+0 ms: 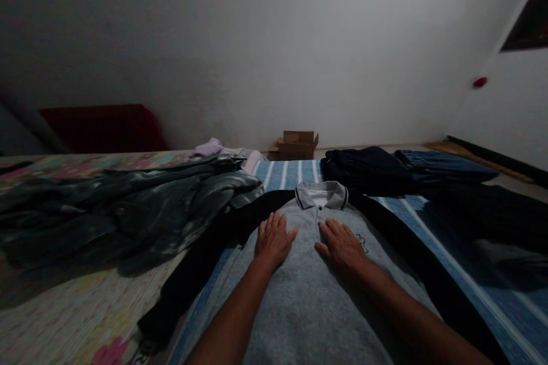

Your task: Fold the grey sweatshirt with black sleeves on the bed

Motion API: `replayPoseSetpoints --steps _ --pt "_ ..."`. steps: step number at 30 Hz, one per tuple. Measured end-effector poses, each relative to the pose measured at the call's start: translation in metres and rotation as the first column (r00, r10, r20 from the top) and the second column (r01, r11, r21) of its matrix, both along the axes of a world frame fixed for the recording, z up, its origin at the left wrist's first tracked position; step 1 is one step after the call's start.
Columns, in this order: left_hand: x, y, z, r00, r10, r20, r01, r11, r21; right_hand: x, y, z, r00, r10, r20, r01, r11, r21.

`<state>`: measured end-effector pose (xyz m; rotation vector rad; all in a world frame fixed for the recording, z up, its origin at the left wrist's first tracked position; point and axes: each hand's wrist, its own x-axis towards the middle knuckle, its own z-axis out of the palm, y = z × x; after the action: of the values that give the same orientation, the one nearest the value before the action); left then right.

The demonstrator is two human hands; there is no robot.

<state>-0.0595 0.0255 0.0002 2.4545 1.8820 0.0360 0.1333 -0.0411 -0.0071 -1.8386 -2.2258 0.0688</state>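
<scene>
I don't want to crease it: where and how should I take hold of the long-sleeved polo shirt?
Probably pinch both shoulders, beside the collar, from above: the long-sleeved polo shirt lies flat, front up, sleeves spread to either side.

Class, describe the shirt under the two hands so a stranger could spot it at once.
Over the blue-and-white striped cloth, the shirt lies spread out, with the left hand and right hand on its chest. Unlike the darker clothes on either side, it has a grey body, black sleeves and a collar edged with dark stripes.
</scene>
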Motion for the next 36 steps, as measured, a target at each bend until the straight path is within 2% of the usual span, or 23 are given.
replayPoseSetpoints --steps 5,9,14,18,23,31,36 --pt "-0.005 -0.002 0.000 1.000 0.005 0.009 -0.005 0.999 -0.040 -0.001 -0.019 -0.001 1.000 0.006 -0.022 -0.007 1.000 -0.019" --pt "-0.004 -0.007 0.009 1.000 0.006 0.004 -0.006 0.999 -0.047 0.001 -0.035 -0.002 0.999 0.011 -0.034 -0.012 0.999 -0.041" --pt "-0.009 -0.045 0.022 1.000 -0.001 -0.007 0.001 0.996 -0.090 0.003 -0.059 0.005 0.999 0.004 -0.043 -0.007 0.997 -0.072" --pt "-0.020 -0.075 0.017 1.000 -0.024 -0.017 0.022 0.993 -0.120 0.002 -0.078 0.003 0.999 0.039 -0.016 -0.040 0.995 -0.090" --pt "-0.025 -0.083 0.009 0.999 -0.031 -0.025 0.029 0.996 -0.080 0.001 -0.088 0.003 0.997 0.069 -0.035 -0.072 0.992 -0.103" --pt "-0.036 -0.114 0.016 0.997 -0.061 -0.038 0.055 0.989 -0.138 -0.004 -0.129 0.010 0.977 0.214 -0.011 -0.214 0.973 -0.091" --pt "-0.041 -0.121 0.020 0.995 -0.079 -0.060 0.069 0.986 -0.149 -0.002 -0.136 0.014 0.975 0.221 0.002 -0.219 0.966 -0.138"
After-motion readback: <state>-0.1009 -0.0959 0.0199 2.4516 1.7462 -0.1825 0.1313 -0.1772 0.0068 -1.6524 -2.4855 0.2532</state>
